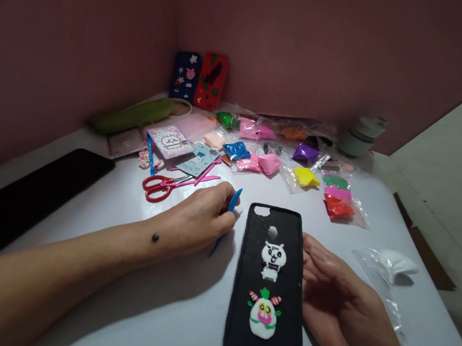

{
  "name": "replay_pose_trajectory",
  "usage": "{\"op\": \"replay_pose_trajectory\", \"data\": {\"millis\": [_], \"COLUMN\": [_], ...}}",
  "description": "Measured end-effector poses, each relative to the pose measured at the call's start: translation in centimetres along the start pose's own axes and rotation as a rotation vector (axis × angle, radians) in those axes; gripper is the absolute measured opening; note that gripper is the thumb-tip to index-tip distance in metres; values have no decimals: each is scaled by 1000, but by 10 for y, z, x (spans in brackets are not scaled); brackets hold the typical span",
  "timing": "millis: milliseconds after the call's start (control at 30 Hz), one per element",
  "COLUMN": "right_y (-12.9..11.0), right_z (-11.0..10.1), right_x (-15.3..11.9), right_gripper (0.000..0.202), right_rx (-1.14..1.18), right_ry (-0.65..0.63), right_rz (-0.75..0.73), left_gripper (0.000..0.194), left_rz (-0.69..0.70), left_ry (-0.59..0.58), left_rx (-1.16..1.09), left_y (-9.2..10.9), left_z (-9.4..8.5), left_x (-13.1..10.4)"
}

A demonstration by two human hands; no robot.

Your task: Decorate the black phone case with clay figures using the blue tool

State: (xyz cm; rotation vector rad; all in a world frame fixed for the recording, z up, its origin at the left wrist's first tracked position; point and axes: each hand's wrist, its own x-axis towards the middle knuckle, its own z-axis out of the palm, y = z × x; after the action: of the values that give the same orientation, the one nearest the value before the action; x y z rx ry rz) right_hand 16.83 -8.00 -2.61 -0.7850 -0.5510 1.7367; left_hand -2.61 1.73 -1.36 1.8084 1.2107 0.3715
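Two red-handled scissor loops [157, 189] lie beyond the left wrist [145, 241].

a grey bottle [357, 139] stands near the wall [320, 52].

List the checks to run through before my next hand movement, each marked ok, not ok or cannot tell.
1. Blue tool held in the left hand: ok.
2. Right hand at the case: ok, beside its right edge; firmness of any grip, cannot tell.
3. Both figures, upper and lower, on the case: ok.
4. Case flat on the table: cannot tell.
5. Scissors free of other tools: not ok, a pink tool overlaps them.
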Motion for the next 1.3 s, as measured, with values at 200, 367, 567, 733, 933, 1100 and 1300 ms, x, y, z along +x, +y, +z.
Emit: {"op": "replay_pose_trajectory", "data": {"millis": [200,367,567,733,933,1100,1300], "right_y": [-3,-4,-5,-5,-9,-12,-12], "right_z": [-2,-4,-3,-2,-2,1,4], "right_x": [5,13,13,9,12,18,21], "right_gripper": [20,35,52,55,54,45,41], "right_rx": [-82,-170,-190,-197,-136,-58,67], "right_ry": [43,267,395,363,337,330,238], "right_rz": [-107,-175,-228,-247,-211,-188,-76], "left_gripper": [14,16,14,9,6,13,13], "left_rz": [47,44,86,69,-106,-175,-186], "left_ry": [18,27,97,55,-171,-183,-161], "left_rx": [144,249,303,129,-430,-580,-644], "left_y": [2,5,7,2,2,3,3], "left_z": [1,-1,-2,2,6,6,6], "left_x": [0,-2,-4,-3,-4,-6,-6]}}
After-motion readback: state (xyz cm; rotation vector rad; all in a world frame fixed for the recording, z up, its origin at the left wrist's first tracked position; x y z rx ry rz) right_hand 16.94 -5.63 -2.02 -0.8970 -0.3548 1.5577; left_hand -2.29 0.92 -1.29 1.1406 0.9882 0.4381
